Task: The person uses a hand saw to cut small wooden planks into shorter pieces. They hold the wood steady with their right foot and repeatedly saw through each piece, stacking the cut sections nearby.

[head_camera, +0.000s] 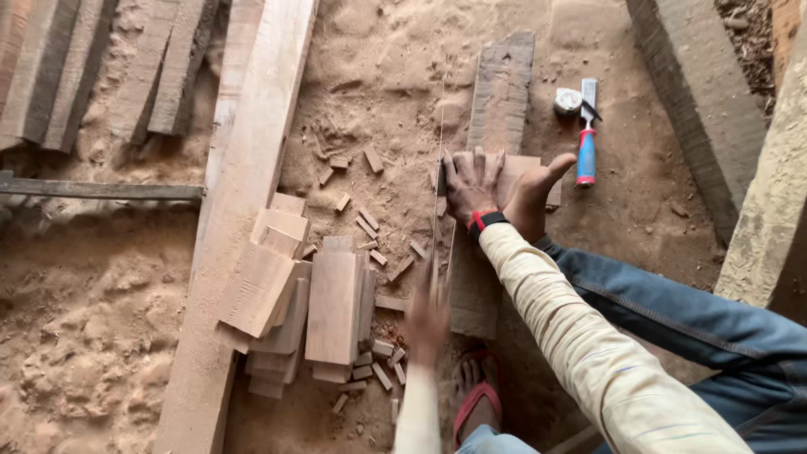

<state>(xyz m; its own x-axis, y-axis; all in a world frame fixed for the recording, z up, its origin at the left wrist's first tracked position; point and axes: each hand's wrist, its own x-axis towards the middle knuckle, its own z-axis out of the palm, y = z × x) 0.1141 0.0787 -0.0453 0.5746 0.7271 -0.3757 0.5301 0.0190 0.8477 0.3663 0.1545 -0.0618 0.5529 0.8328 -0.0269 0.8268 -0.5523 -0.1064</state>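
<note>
Head view (steep) over sawdust floor (92,311)

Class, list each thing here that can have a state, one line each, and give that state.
Right hand: open, flat on board.
Left hand: blurred, shut on saw.
Saw: blade on edge, beside the board.
Board: flat on the sand, pinned by hand and bare foot.
Chisel: lying untouched.
Offcuts: loosely stacked.

Blurred hand (426,324): motion is smearing its outline, so its grip is not showing clearly.
Saw blade (439,193): is appearing only as a thin line.
Small board (514,172): the other hand (469,187) and a bare foot (532,197) are covering much of it.
Sandalled foot (476,399): the bottom edge is cutting it off.
</note>
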